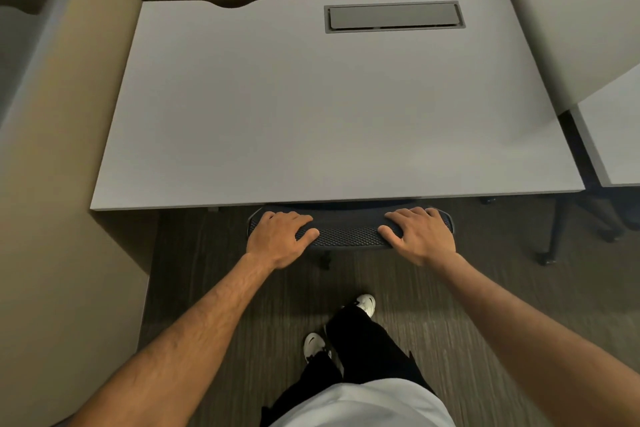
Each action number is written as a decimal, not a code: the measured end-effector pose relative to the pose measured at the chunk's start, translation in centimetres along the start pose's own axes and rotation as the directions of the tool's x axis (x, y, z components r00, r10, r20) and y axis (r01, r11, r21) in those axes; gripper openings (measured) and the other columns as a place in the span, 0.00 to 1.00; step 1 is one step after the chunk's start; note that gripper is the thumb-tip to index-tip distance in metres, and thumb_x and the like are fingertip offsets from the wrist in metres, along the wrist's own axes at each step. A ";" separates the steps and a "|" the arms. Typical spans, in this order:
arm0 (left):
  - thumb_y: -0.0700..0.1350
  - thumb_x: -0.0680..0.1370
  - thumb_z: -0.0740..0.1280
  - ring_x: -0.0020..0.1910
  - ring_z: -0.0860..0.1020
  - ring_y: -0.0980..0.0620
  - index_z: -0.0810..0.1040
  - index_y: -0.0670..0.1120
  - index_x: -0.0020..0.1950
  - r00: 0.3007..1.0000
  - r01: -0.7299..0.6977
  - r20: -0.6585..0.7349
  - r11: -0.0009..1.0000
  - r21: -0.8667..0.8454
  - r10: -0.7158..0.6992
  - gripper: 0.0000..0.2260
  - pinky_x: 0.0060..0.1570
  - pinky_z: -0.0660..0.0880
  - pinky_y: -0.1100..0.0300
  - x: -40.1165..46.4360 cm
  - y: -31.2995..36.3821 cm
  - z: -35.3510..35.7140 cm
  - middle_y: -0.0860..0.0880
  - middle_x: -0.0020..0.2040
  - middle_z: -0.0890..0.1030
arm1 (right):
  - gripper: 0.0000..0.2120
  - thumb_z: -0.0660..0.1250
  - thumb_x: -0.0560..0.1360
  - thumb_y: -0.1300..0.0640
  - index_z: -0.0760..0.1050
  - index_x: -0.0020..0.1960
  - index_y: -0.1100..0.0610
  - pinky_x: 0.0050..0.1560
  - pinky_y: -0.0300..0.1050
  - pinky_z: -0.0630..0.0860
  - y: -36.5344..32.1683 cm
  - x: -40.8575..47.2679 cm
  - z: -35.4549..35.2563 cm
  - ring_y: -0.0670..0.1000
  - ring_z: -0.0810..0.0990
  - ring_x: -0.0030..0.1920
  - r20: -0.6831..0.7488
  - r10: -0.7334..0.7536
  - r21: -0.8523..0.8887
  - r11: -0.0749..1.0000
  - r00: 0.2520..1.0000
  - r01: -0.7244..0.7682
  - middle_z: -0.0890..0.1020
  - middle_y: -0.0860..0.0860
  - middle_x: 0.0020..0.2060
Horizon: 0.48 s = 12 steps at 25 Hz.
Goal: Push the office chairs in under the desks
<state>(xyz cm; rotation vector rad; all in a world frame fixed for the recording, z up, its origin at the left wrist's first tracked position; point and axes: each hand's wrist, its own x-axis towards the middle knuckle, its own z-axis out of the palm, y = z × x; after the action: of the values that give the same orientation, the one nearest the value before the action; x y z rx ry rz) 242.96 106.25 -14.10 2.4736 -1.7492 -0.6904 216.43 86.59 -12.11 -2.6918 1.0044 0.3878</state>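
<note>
- Left hand (280, 236) grips the top rail of the chair backrest (348, 231) near its left end, fingers curled over the far side, thumb on the near mesh face.
- Right hand (420, 232) grips the same rail near its right end, same wrap: fingers over the top, thumb toward the middle.
- Hands set wide apart at the two ends, likely so the push stays square and the chair does not swivel or veer on its casters.
- Arms are nearly straight, body behind the chair, feet staggered: reads as a forward shove stance.
- Office chair: seat is hidden under the desk (329, 114); only the black mesh backrest top shows, just beside the desk's near edge, roughly centred along it, slightly right of middle. One dark piece of the base shows on the floor below the backrest.
- Judgement: this chair is about fully in; backrest nearly meets the near edge, little travel left.
- Desk surface: pale grey, with a grey cable hatch (394, 17) near the far edge, right of centre, and a shallow cut-out in the far edge toward the left corner.
- Beige partition panels (52, 184) close the left side and far side.
- A second desk (609, 146) sits off the right edge, dark legs and casters beneath it; whether those are a chair's, cannot tell.
- Floor (207, 270) is dark streaked carpet.
</note>
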 end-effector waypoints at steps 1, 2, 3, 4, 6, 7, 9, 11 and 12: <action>0.72 0.80 0.43 0.66 0.76 0.51 0.73 0.54 0.74 1.000 -0.002 -0.004 1.000 -0.001 0.002 0.35 0.70 0.67 0.45 0.4 0.3 0.3 0.52 0.69 0.79 | 0.37 0.39 0.78 0.28 0.75 0.69 0.46 0.67 0.57 0.67 0.5 0.4 0.0 0.52 0.77 0.63 -0.003 -0.002 -0.003 1.000 1.000 0.002 0.81 0.48 0.65; 0.72 0.80 0.44 0.66 0.76 0.51 0.73 0.54 0.74 1.000 0.000 -0.007 1.000 0.008 0.000 0.35 0.70 0.67 0.45 0.3 0.6 0.3 0.52 0.69 0.79 | 0.37 0.40 0.78 0.28 0.75 0.70 0.46 0.67 0.56 0.67 0.6 0.3 -0.3 0.52 0.77 0.64 -0.004 -0.003 -0.015 1.000 1.000 0.003 0.81 0.47 0.65; 0.72 0.80 0.43 0.66 0.76 0.51 0.73 0.54 0.74 1.000 -0.001 -0.006 1.000 0.021 0.002 0.35 0.69 0.67 0.45 0.6 0.9 0.4 0.52 0.69 0.79 | 0.37 0.39 0.78 0.28 0.75 0.70 0.46 0.67 0.56 0.67 1.1 0.5 -0.3 0.52 0.77 0.64 0.002 -0.004 -0.029 1.000 1.000 0.004 0.80 0.47 0.65; 0.72 0.80 0.43 0.66 0.76 0.51 0.73 0.54 0.74 1.000 0.000 -0.002 1.000 0.022 0.000 0.35 0.69 0.68 0.45 0.9 1.2 0.6 0.52 0.68 0.79 | 0.38 0.39 0.78 0.28 0.75 0.70 0.46 0.67 0.56 0.67 1.6 0.6 -0.3 0.52 0.76 0.64 0.018 0.004 -0.031 1.000 1.000 -0.004 0.80 0.47 0.65; 0.72 0.80 0.44 0.65 0.76 0.51 0.73 0.54 0.74 1.000 0.002 -0.007 0.999 0.037 -0.002 0.34 0.68 0.68 0.46 0.9 1.5 0.6 0.52 0.68 0.79 | 0.39 0.37 0.78 0.27 0.75 0.70 0.46 0.67 0.56 0.67 1.8 0.5 -0.3 0.52 0.76 0.64 0.023 0.007 -0.042 0.999 1.000 -0.006 0.80 0.47 0.65; 0.71 0.81 0.44 0.66 0.76 0.51 0.73 0.54 0.74 1.000 0.000 -0.005 0.999 0.037 0.000 0.34 0.69 0.68 0.46 0.9 1.5 0.7 0.52 0.68 0.79 | 0.40 0.36 0.78 0.28 0.75 0.70 0.46 0.67 0.56 0.67 1.8 0.6 -0.2 0.52 0.76 0.65 0.024 0.006 -0.048 0.999 1.000 -0.005 0.80 0.47 0.66; 0.70 0.81 0.46 0.68 0.75 0.51 0.71 0.54 0.75 0.999 0.011 0.043 0.999 0.031 -0.012 0.32 0.70 0.66 0.45 1.0 1.6 0.4 0.52 0.70 0.77 | 0.39 0.36 0.78 0.29 0.74 0.70 0.46 0.68 0.57 0.67 1.7 0.4 -0.4 0.52 0.76 0.65 0.058 0.010 -0.052 0.999 0.998 -0.007 0.80 0.47 0.66; 0.69 0.82 0.47 0.72 0.71 0.50 0.68 0.54 0.77 0.995 0.022 0.096 1.000 0.020 -0.024 0.31 0.74 0.61 0.43 0.3 2.2 -0.6 0.51 0.74 0.74 | 0.36 0.39 0.79 0.30 0.73 0.72 0.47 0.70 0.58 0.66 1.5 -0.2 -1.1 0.52 0.75 0.67 0.081 0.008 -0.049 0.999 0.997 -0.004 0.79 0.48 0.68; 0.68 0.82 0.48 0.74 0.69 0.49 0.67 0.54 0.78 0.989 0.035 0.145 0.999 -0.005 -0.034 0.30 0.76 0.58 0.41 0.6 2.4 -0.7 0.51 0.76 0.72 | 0.35 0.41 0.80 0.31 0.71 0.73 0.48 0.71 0.58 0.65 1.4 0.3 -1.2 0.53 0.73 0.68 0.129 0.018 -0.023 1.000 0.991 -0.016 0.77 0.49 0.69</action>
<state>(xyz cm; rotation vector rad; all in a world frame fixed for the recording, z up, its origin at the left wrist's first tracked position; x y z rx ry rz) 241.29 104.67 -12.97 2.5122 -1.7490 -0.8994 215.87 85.01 -11.21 -2.6399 0.9919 0.5720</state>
